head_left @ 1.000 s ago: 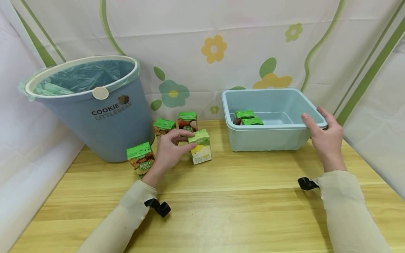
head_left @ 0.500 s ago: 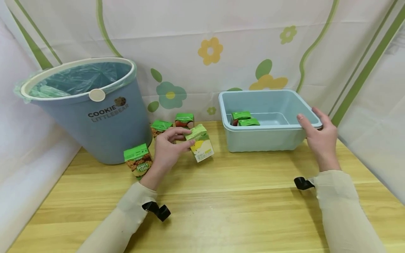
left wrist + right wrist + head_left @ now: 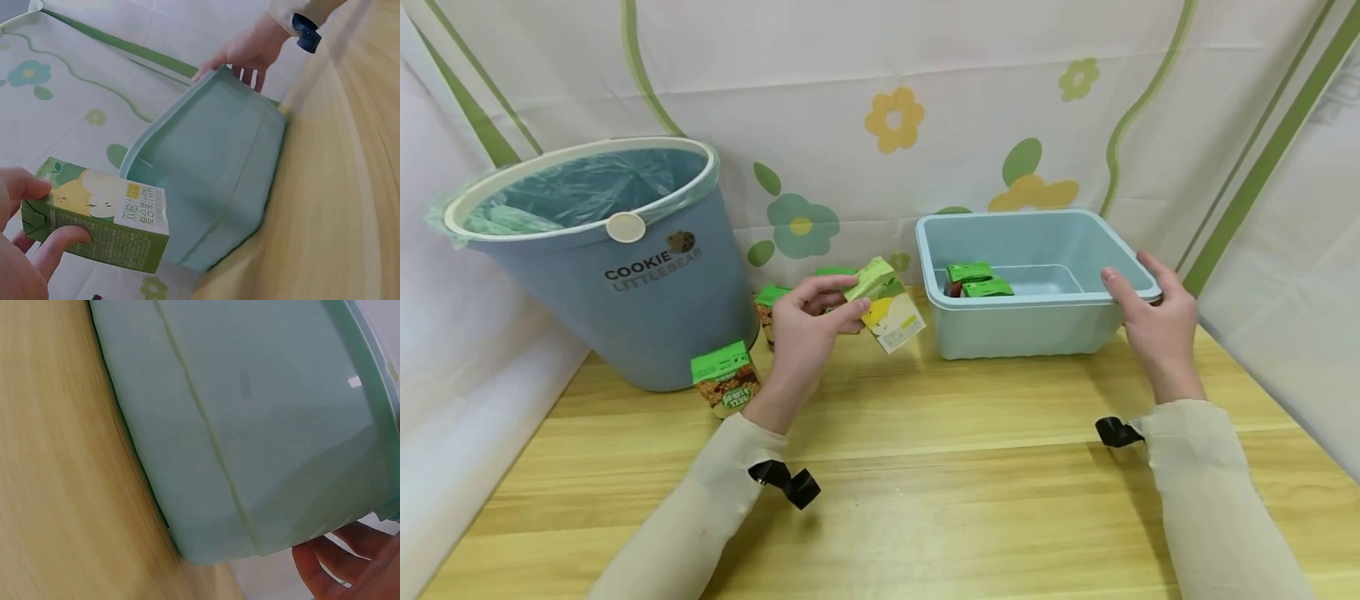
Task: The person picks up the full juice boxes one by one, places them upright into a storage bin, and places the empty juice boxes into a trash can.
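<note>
My left hand (image 3: 808, 333) pinches a yellow-and-green juice carton (image 3: 889, 308) between thumb and fingers, tilted and lifted off the table. In the left wrist view the juice carton (image 3: 103, 212) shows a pear-like picture and printed writing, with the thumb pressed on one side. My right hand (image 3: 1163, 333) grips the right front corner of a light blue plastic basin (image 3: 1022, 329), thumb over the rim and fingers outside below it. Two green-topped cartons (image 3: 988, 287) lie inside the basin at its left end. The right wrist view shows fingers (image 3: 337, 556) against the basin's end.
A blue bucket (image 3: 677, 308) with a bag liner stands at the left. A green-topped carton (image 3: 726, 379) stands in front of it. Two more, a brown-printed carton (image 3: 767, 312) and one partly hidden carton (image 3: 835, 272), stand behind my left hand. A patterned cloth hangs behind the table (image 3: 940, 500).
My left hand has lifted the juice carton off the table, tilted it and carried it up and slightly right, towards the basin. The right hand keeps its hold on the rim.
</note>
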Tool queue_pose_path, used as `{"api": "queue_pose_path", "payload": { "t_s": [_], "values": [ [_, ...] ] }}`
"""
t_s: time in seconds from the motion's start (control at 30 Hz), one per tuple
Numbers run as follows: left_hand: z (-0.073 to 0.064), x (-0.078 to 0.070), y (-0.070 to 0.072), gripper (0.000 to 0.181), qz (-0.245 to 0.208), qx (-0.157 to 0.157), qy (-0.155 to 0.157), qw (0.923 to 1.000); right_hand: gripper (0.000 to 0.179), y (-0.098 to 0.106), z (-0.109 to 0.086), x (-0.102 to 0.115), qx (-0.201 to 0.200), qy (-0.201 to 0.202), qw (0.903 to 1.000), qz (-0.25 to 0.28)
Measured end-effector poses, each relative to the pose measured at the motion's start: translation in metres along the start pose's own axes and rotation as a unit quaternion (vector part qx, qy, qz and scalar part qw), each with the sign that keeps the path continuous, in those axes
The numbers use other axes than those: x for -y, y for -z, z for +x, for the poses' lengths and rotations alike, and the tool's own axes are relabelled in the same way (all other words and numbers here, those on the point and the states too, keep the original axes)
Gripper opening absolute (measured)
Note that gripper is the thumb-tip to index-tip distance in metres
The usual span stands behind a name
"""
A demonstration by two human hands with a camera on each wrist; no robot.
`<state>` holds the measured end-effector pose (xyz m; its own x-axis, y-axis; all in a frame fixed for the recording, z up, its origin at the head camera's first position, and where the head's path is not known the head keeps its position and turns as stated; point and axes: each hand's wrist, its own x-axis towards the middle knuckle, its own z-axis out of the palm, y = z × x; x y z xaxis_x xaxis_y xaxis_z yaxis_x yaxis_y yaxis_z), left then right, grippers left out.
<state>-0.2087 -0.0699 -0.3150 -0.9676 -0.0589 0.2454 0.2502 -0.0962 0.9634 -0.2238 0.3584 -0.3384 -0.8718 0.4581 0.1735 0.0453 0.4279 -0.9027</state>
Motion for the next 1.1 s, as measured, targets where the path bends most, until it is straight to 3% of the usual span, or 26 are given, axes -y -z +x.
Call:
{"api": "queue_pose_path", "payload": {
  "t_s": [0.17,0.7,0.87,1.1],
  "values": [
    [0.004,-0.009,-0.007,0.029,-0.006,-0.01,0.003,0.9999,0.08,-0.001,0.0,0.0,0.001,-0.001,1.0,0.001],
    [0.017,-0.037,-0.017,0.028,-0.038,-0.034,-0.039,0.9979,0.08,0.001,0.0,0.001,0.009,-0.007,0.9999,0.005],
    [0.022,-0.047,-0.032,0.027,-0.047,-0.022,-0.053,0.9973,0.08,0.001,-0.001,0.001,0.014,-0.012,0.9998,-0.004],
    [0.03,-0.056,-0.063,0.027,-0.08,-0.013,-0.033,0.9961,0.08,0.0,-0.001,0.002,0.01,-0.01,0.9998,0.014]
  ]
}}
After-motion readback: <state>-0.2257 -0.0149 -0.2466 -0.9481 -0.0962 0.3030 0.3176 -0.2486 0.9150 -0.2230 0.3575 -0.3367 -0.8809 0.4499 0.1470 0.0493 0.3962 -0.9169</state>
